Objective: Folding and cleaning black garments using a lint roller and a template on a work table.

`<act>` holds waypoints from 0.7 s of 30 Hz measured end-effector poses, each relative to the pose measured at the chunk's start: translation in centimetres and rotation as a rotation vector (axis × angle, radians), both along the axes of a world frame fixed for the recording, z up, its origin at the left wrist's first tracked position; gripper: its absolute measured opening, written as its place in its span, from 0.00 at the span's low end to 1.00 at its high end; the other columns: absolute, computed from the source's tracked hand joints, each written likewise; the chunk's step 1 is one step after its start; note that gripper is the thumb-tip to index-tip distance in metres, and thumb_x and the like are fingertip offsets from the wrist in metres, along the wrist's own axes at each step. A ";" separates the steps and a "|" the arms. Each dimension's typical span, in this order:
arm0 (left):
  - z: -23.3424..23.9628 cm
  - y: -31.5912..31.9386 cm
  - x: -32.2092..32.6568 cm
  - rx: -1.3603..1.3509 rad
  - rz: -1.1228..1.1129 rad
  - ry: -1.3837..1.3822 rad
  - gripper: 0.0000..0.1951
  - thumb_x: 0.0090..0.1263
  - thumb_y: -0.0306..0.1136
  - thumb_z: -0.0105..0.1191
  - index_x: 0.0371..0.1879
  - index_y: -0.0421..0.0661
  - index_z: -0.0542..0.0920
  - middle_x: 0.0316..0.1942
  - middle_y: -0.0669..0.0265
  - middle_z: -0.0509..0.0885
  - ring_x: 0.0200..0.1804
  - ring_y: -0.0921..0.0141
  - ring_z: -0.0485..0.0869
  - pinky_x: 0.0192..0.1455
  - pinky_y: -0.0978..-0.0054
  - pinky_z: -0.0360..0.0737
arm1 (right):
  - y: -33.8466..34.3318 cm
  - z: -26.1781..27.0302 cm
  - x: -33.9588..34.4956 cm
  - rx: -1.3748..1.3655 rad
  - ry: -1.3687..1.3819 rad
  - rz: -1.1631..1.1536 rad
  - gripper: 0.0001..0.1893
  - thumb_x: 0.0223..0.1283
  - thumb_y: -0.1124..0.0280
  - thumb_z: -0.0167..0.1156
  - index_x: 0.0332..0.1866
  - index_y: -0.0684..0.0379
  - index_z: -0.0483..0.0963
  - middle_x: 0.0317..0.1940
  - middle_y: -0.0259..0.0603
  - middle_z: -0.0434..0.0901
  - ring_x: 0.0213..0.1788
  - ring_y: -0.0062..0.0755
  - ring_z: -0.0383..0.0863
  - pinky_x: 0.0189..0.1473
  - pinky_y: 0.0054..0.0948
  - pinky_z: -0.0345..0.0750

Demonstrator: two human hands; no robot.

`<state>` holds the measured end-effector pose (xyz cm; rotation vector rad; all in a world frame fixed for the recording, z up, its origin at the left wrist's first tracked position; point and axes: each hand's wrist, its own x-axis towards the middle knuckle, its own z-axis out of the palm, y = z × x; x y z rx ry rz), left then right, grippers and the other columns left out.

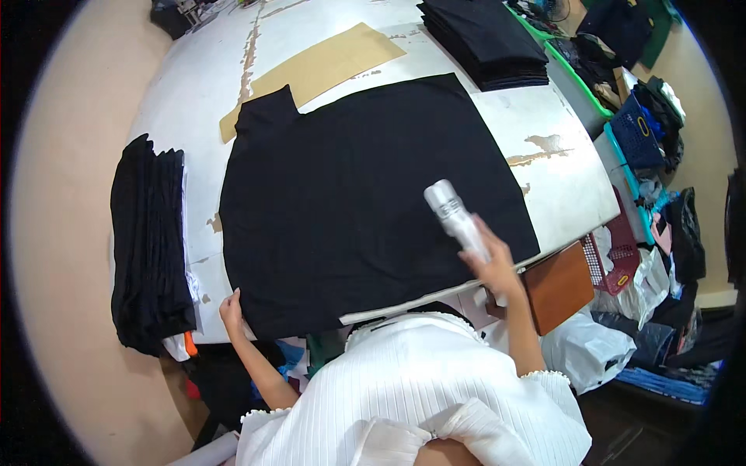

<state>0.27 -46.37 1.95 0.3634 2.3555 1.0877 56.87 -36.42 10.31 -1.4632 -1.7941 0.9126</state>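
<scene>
A wide piece of black fabric (361, 198) lies spread on the white table (198, 116), with a narrow tab at its upper left corner. My right hand (494, 259) is wrapped around a white cylindrical can (454, 215), tilted above the fabric's right side. The can is slightly blurred and bears dark writing. At the fabric's lower left edge, my left hand (233, 314) pinches the cloth between thumb and fingers. A sheet of tan paper (338, 58) lies partly under the fabric's upper edge.
Folded black cloth is stacked at the back right (486, 41), and more black cloth (148, 250) hangs over the left edge. Right of the table are a brown board (559, 288), a maroon basket (623, 256), a navy basket (635, 134) and a white plastic bag (583, 349).
</scene>
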 end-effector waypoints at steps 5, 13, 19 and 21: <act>-0.5 -0.2 2.2 -0.059 0.065 0.382 0.23 0.57 0.45 0.60 0.39 0.34 0.77 0.34 0.57 0.79 0.39 0.64 0.76 0.47 0.69 0.72 | 6.7 -3.3 12.6 0.191 -0.518 -0.582 0.28 0.59 0.62 0.53 0.66 0.53 0.58 0.28 0.62 0.78 0.31 0.60 0.78 0.34 0.46 0.73; 3.2 8.7 15.7 -0.232 -0.146 0.809 0.27 0.55 0.46 0.58 0.53 0.45 0.72 0.59 0.50 0.67 0.63 0.51 0.61 0.64 0.55 0.59 | 12.6 -4.0 16.9 0.170 -0.716 -0.479 0.19 0.59 0.64 0.50 0.55 0.60 0.67 0.40 0.54 0.78 0.40 0.54 0.78 0.41 0.46 0.74; 3.4 16.8 22.5 -0.097 -0.511 0.789 0.28 0.60 0.46 0.52 0.59 0.48 0.68 0.65 0.48 0.59 0.66 0.47 0.55 0.65 0.49 0.52 | 15.5 -4.1 16.1 0.008 -0.772 -0.409 0.18 0.55 0.63 0.52 0.50 0.58 0.70 0.35 0.50 0.74 0.38 0.52 0.77 0.39 0.45 0.74; 3.3 18.9 23.9 -0.074 -0.605 0.806 0.27 0.63 0.47 0.49 0.60 0.48 0.68 0.66 0.45 0.55 0.68 0.46 0.50 0.67 0.49 0.47 | 16.3 -3.7 15.4 0.120 -0.784 -0.470 0.17 0.51 0.63 0.57 0.45 0.57 0.73 0.39 0.49 0.72 0.45 0.49 0.73 0.43 0.45 0.72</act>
